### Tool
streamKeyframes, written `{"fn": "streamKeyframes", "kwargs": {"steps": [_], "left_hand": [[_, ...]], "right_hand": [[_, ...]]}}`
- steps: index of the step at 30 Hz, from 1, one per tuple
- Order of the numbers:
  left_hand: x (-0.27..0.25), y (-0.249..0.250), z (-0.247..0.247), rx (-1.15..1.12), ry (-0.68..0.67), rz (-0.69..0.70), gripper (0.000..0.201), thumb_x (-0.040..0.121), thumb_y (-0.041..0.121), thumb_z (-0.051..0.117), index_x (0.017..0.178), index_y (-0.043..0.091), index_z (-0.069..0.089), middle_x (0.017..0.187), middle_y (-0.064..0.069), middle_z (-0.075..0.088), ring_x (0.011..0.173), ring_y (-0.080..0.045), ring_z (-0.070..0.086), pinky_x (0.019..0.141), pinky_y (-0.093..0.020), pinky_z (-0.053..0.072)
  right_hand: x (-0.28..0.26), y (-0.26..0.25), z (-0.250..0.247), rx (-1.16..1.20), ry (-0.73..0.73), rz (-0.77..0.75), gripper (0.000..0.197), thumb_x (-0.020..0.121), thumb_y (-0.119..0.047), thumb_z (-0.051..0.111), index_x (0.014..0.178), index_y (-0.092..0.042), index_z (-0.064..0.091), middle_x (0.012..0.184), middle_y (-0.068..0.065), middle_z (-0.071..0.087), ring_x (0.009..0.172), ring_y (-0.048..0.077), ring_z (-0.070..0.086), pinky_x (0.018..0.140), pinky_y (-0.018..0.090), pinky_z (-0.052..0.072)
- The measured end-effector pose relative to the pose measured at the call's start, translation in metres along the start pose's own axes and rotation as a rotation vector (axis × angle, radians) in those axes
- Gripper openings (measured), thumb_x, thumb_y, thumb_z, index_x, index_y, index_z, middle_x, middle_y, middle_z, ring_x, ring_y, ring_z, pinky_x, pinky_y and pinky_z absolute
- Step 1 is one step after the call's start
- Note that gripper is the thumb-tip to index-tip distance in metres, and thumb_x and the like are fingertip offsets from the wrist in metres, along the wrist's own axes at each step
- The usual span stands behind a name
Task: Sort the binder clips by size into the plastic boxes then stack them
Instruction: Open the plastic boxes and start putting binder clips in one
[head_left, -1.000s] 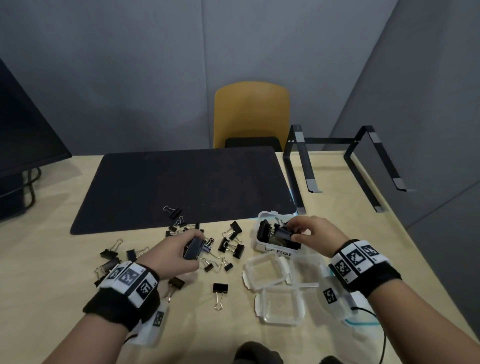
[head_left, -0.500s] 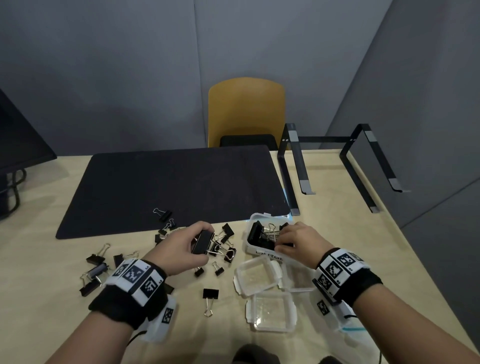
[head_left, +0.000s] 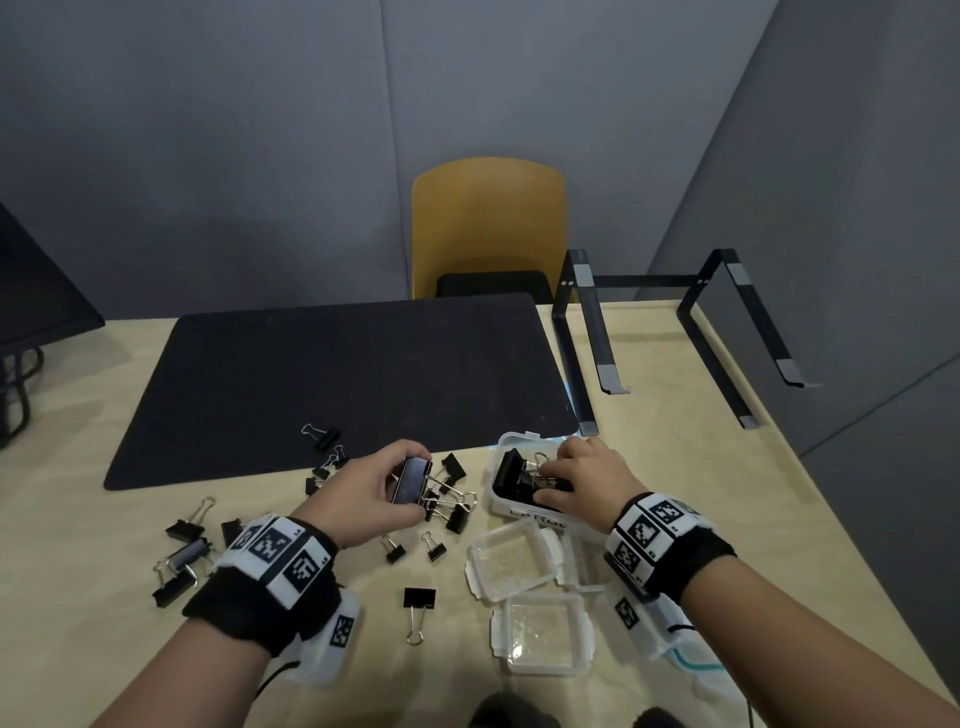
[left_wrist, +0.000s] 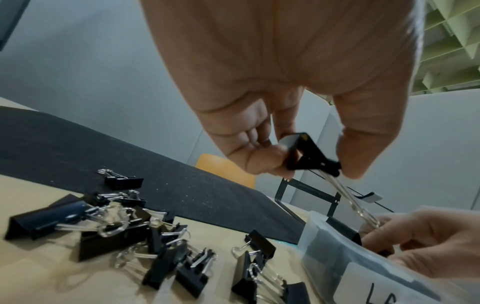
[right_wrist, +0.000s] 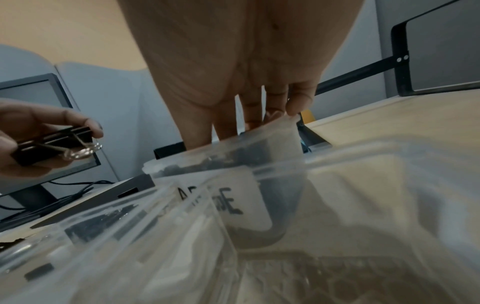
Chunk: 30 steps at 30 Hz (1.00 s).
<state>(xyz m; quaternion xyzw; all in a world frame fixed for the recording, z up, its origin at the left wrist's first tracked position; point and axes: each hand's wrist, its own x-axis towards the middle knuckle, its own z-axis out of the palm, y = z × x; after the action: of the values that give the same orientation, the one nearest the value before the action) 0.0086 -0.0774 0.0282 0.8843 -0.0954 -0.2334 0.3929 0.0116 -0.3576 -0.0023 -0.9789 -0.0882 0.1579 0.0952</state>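
My left hand (head_left: 400, 483) pinches a large black binder clip (head_left: 413, 478) between thumb and fingers, just above the loose pile (head_left: 449, 506). The left wrist view shows that clip (left_wrist: 306, 152) with its wire handles hanging toward the box. My right hand (head_left: 558, 480) reaches into the clear box labelled LARGE (head_left: 511, 512). Its straight fingers (right_wrist: 226, 123) touch the large clips inside. Two empty clear boxes (head_left: 514, 561) (head_left: 543, 634) lie in front of it. More clips lie scattered at the left (head_left: 187, 551), and one lies alone (head_left: 420, 597).
A black mat (head_left: 337, 384) covers the table's middle with one clip (head_left: 324, 436) on its near edge. A black laptop stand (head_left: 587, 338) stands at the right rear, a yellow chair (head_left: 488, 228) behind, a monitor (head_left: 31, 301) at far left.
My right hand has lowered its large clip into the LARGE box and let it go, fingers still inside. My left hand has carried its large clip up and right, toward the box.
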Motion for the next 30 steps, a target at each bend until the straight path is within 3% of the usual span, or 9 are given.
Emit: {"fn": "streamKeyframes", "kwargs": {"steps": [2,6,9,14,18,22,24,28,30], "left_hand": [[0.005,0.004,0.002,-0.013,0.002,0.015,0.045,0.067,0.029,0.072,0.103,0.045,0.052,0.083,0.001,0.065,0.069,-0.023,0.061,0.071,-0.042,0.054],[0.021,0.016,0.007,-0.058,0.023,0.049,0.041,0.072,0.025,0.077,0.103,0.04,0.054,0.069,0.01,0.06,0.053,-0.001,0.054,0.052,-0.03,0.052],[0.032,0.024,0.015,-0.058,0.063,0.1,0.026,0.078,0.022,0.073,0.095,0.035,0.059,0.07,0.014,0.058,0.056,0.006,0.053,0.064,-0.021,0.047],[0.045,0.039,0.028,-0.073,0.073,0.148,0.022,0.078,0.022,0.073,0.093,0.034,0.062,0.079,0.012,0.063,0.062,0.003,0.054,0.066,-0.017,0.05],[0.052,0.052,0.035,-0.067,0.116,0.16,0.023,0.075,0.026,0.076,0.093,0.03,0.063,0.075,0.01,0.063,0.061,0.0,0.053,0.069,-0.023,0.052],[0.057,0.061,0.045,-0.028,0.108,0.137,0.028,0.071,0.032,0.078,0.092,0.03,0.061,0.084,0.001,0.068,0.071,-0.011,0.063,0.074,-0.032,0.056],[0.059,0.065,0.052,0.004,0.079,0.125,0.032,0.069,0.035,0.079,0.093,0.028,0.06,0.082,0.004,0.067,0.074,-0.012,0.064,0.074,-0.033,0.056],[0.064,0.073,0.063,0.02,0.064,0.092,0.034,0.068,0.036,0.08,0.09,0.024,0.058,0.068,0.01,0.056,0.062,-0.007,0.055,0.065,-0.031,0.052],[0.066,0.074,0.066,0.002,0.035,0.08,0.035,0.068,0.033,0.081,0.091,0.024,0.056,0.069,0.01,0.059,0.062,-0.007,0.057,0.064,-0.029,0.051]], "right_hand": [[0.001,0.001,-0.001,0.001,-0.015,0.004,0.04,0.088,-0.052,0.051,0.121,-0.032,0.059,0.117,-0.004,0.049,0.113,0.019,0.041,0.095,0.033,0.032],[-0.002,0.009,-0.007,0.146,0.047,0.017,0.034,0.09,-0.04,0.053,0.12,-0.026,0.06,0.118,-0.002,0.055,0.116,0.02,0.045,0.1,0.034,0.037],[-0.006,0.015,-0.017,0.248,0.131,0.029,0.027,0.092,-0.028,0.055,0.116,-0.02,0.063,0.115,0.001,0.058,0.111,0.016,0.049,0.098,0.027,0.038],[-0.013,0.017,-0.026,0.334,0.19,0.034,0.022,0.091,-0.021,0.056,0.11,-0.017,0.066,0.107,-0.001,0.06,0.09,0.009,0.05,0.083,0.019,0.038],[-0.017,0.019,-0.023,0.382,0.175,0.053,0.021,0.09,-0.019,0.057,0.108,-0.016,0.066,0.103,-0.001,0.063,0.088,0.011,0.055,0.085,0.022,0.043],[-0.019,0.018,-0.018,0.482,0.161,0.059,0.016,0.09,-0.023,0.058,0.102,-0.02,0.067,0.093,-0.003,0.065,0.085,0.01,0.058,0.082,0.024,0.047],[-0.02,0.015,-0.016,0.554,0.158,0.055,0.017,0.089,-0.026,0.059,0.105,-0.022,0.066,0.091,-0.005,0.066,0.084,0.01,0.06,0.081,0.022,0.048],[-0.018,0.012,-0.015,0.575,0.122,0.008,0.022,0.089,-0.025,0.06,0.111,-0.026,0.064,0.089,-0.005,0.067,0.079,0.007,0.061,0.075,0.017,0.048],[-0.017,0.011,-0.014,0.592,0.098,-0.004,0.024,0.087,-0.022,0.062,0.111,-0.024,0.063,0.085,-0.005,0.066,0.076,0.006,0.06,0.071,0.013,0.047]]}}
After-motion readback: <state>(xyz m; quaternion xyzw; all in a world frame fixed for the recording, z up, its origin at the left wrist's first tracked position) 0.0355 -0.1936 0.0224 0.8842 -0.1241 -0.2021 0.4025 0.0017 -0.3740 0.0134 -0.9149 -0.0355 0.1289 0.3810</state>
